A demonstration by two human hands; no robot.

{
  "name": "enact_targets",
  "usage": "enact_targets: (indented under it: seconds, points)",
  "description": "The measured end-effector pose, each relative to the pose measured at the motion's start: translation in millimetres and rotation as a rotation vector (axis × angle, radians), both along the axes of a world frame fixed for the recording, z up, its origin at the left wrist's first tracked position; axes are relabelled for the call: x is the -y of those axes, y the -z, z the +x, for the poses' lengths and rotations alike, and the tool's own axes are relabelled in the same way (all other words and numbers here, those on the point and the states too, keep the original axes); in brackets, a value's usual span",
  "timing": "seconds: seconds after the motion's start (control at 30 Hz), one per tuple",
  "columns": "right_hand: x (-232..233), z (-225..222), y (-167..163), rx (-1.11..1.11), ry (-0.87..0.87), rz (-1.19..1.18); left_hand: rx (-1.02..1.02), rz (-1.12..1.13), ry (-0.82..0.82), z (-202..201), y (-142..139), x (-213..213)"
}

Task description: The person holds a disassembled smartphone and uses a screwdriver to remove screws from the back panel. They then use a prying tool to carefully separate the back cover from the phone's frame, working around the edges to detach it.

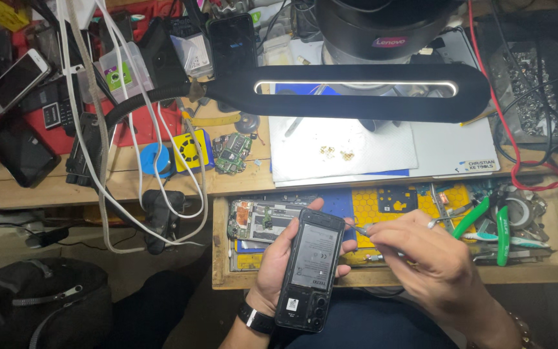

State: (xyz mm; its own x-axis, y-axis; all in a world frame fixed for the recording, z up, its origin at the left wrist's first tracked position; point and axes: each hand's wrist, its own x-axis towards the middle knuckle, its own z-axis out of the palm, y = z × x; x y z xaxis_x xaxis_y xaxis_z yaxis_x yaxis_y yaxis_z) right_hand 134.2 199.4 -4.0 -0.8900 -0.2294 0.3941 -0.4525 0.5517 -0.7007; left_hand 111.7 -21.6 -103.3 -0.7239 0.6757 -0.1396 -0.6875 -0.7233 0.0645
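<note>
My left hand [278, 258] grips a black phone [310, 268] held upright over my lap, its back cover off and its inner label showing. My right hand [424, 255] pinches a thin metal tool [361, 229] whose tip points at the phone's upper right edge. A dismantled phone frame [259, 222] lies in the open wooden drawer [395, 276] just behind my left hand.
A black lamp head [356, 90] with a lit strip hangs over a white mat [343, 152] carrying small gold parts. A green circuit board [230, 153], white cables [163, 174], several phones and green-handled cutters [495, 229] crowd the bench and drawer. A black bag [37, 300] sits on the floor at left.
</note>
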Motion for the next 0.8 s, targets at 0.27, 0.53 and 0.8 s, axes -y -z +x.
enact_targets:
  seconds: [0.27,0.53,0.8]
  points:
    - [7.6,0.0,2.3,-0.060,0.056,0.053,0.012,0.040,0.015,1.6,3.5,-0.2]
    - [5.1,-3.4,4.8,-0.078,0.077,0.143,0.003,-0.003,0.021,0.7,7.1,1.3]
    - [3.5,-6.3,3.4,-0.012,0.027,0.105,0.006,-0.021,0.017,0.9,6.9,-0.5]
